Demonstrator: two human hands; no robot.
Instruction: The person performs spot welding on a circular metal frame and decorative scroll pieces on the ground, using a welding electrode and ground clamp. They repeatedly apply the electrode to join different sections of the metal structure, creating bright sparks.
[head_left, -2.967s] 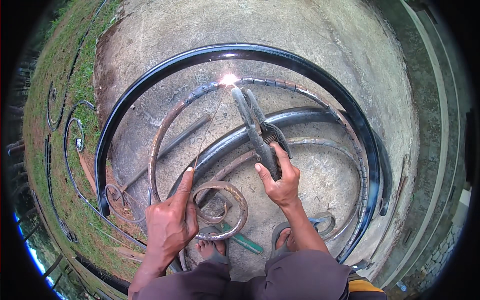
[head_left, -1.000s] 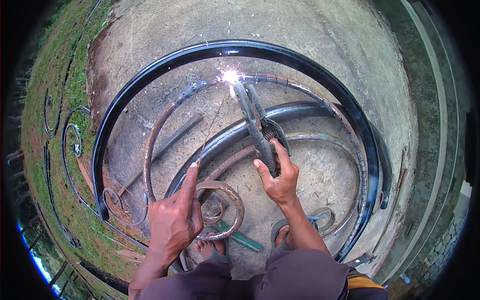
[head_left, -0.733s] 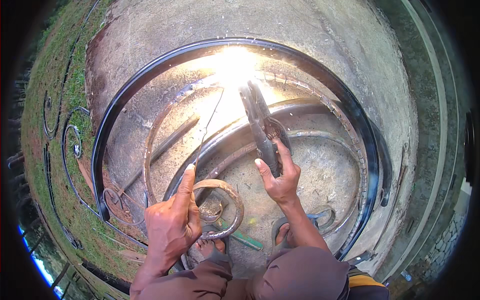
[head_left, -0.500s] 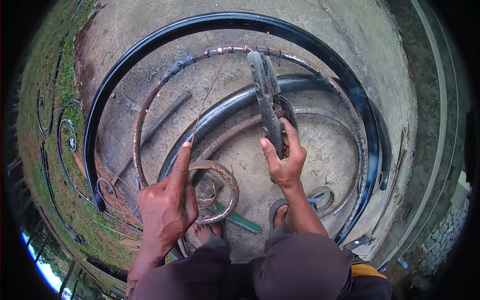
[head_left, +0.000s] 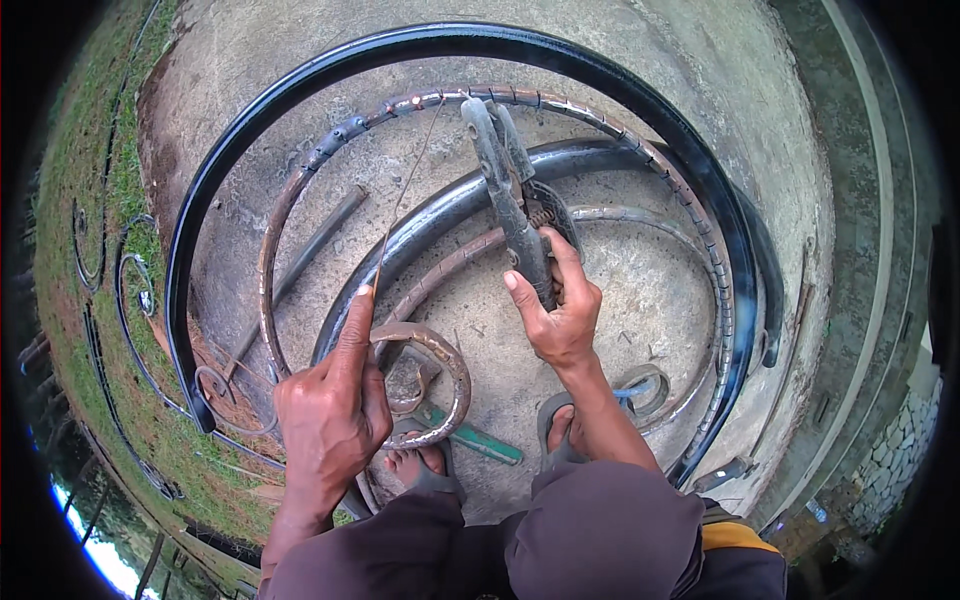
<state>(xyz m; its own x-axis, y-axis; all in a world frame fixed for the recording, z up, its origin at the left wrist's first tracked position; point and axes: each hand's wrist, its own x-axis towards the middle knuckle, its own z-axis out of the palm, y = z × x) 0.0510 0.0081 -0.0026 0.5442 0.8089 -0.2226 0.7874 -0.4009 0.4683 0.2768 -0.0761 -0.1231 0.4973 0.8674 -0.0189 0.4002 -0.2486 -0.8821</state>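
Observation:
My right hand (head_left: 565, 318) grips a worn, dark welding electrode holder (head_left: 512, 200), whose jaws point away from me toward the far arc of a curved metal bar (head_left: 625, 135). Short dark marks cross this bar at intervals, and a small bright reddish spot shows on it left of the jaws. My left hand (head_left: 335, 405) is closed, index finger stretched forward along a thin brown wire (head_left: 403, 195). The wire's far end reaches the bar near the jaws; whether it touches cannot be made out. Below the left index finger lies a scroll-shaped end (head_left: 462, 385) of rusty metal.
A large black curved channel (head_left: 480, 38) arches around the bar. Inside lie a thick black curved tube (head_left: 440, 215), a straight grey pipe (head_left: 300, 258) and a green bar (head_left: 485, 445) between my feet. Thin scrolled metal pieces (head_left: 125, 300) lie on grass at left. A concrete edge runs along the right.
My right hand and the electrode holder have shifted a little left, and the jaws are nearer the wire's far end. Glowing spots on the bar have dimmed. The left hand barely moved.

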